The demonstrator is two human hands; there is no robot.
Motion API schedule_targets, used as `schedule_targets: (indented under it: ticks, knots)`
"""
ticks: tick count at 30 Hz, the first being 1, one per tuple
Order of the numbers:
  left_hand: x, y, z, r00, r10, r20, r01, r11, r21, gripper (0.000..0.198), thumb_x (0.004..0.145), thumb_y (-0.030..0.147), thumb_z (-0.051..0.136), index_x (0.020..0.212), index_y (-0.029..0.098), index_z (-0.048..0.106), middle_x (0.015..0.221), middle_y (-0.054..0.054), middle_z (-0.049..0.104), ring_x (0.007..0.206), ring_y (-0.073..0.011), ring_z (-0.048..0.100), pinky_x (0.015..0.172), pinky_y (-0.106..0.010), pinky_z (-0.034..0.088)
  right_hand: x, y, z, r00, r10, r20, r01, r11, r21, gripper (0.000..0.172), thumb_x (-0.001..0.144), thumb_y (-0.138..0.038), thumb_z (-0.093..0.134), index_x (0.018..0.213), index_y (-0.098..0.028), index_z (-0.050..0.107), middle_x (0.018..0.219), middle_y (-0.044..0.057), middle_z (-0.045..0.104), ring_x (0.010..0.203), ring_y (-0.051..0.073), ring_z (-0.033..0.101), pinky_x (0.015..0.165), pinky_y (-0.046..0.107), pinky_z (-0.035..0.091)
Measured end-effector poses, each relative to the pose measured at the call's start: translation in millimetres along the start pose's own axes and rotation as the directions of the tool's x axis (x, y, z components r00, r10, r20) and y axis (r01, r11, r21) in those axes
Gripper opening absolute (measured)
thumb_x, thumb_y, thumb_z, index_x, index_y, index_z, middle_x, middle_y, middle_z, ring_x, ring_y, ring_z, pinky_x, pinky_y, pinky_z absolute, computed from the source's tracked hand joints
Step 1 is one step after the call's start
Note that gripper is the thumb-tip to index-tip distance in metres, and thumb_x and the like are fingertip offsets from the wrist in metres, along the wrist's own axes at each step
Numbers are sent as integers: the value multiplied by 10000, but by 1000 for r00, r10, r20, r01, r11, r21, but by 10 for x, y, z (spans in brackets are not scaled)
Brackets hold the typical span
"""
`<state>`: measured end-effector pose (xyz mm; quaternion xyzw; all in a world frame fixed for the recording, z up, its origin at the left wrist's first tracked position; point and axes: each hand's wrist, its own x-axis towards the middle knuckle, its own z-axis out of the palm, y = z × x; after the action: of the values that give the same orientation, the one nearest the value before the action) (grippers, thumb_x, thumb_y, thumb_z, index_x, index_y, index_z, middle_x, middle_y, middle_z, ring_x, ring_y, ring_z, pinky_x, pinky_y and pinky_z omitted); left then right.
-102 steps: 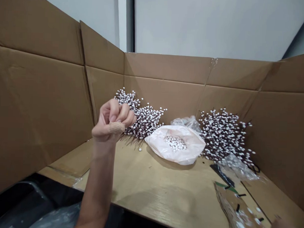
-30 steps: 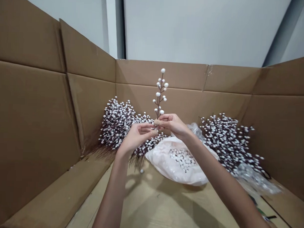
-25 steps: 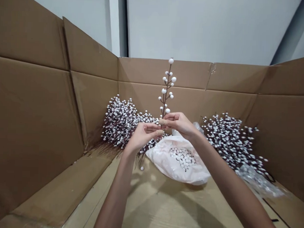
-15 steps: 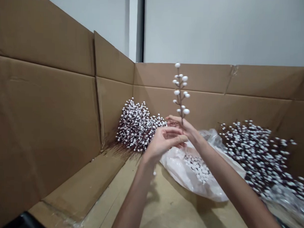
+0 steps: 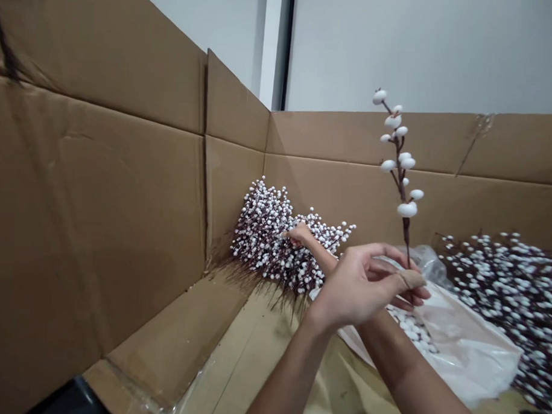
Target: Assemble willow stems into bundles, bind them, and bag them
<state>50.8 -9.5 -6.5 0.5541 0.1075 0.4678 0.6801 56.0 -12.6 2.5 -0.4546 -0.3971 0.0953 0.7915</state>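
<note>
My left hand (image 5: 364,285) pinches the dark stem of a white berry sprig (image 5: 397,163) and holds it upright; a tan bandage wraps the thumb. My right arm crosses under the left hand. My right hand (image 5: 298,233) reaches into the left pile of berry sprigs (image 5: 266,231) against the cardboard corner, with its fingers bunched among the stems; what they grip is hidden. A pale plastic bag of loose white berries (image 5: 461,346) lies below my left hand.
A second pile of berry sprigs (image 5: 504,275) lies at the right. Tall cardboard walls (image 5: 99,213) close in the left and back sides. The wooden tabletop (image 5: 247,363) shows near the front, and a dark object (image 5: 65,402) sits at the bottom left.
The right hand has let go of the sprig and reached to the left pile. The left hand alone now holds the sprig, nearer the camera. The view has swung left.
</note>
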Motion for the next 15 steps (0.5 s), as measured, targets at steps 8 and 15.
schedule_targets:
  ticks: [8, 15]
  knots:
    - [-17, 44, -38, 998, 63, -24, -61, 996, 59, 284, 642, 287, 796, 745, 134, 581, 622, -16, 637, 572, -96, 618, 575, -210, 523, -62, 100, 73, 997, 71, -42, -73, 996, -54, 675, 950, -362, -169, 1321, -240, 382, 854, 100, 654, 1299, 186, 478, 1050, 476, 427]
    - [-30, 125, -235, 969, 208, -135, -179, 963, 203, 135, 727, 189, 699, 779, 148, 581, 638, -14, 662, 581, -109, 645, 585, -226, 550, 434, 735, 155, 746, 88, 660, -69, 996, -55, 388, 1019, -294, 200, 1223, -214, 520, 927, 79, 633, 1061, 234, 608, 863, 396, 534]
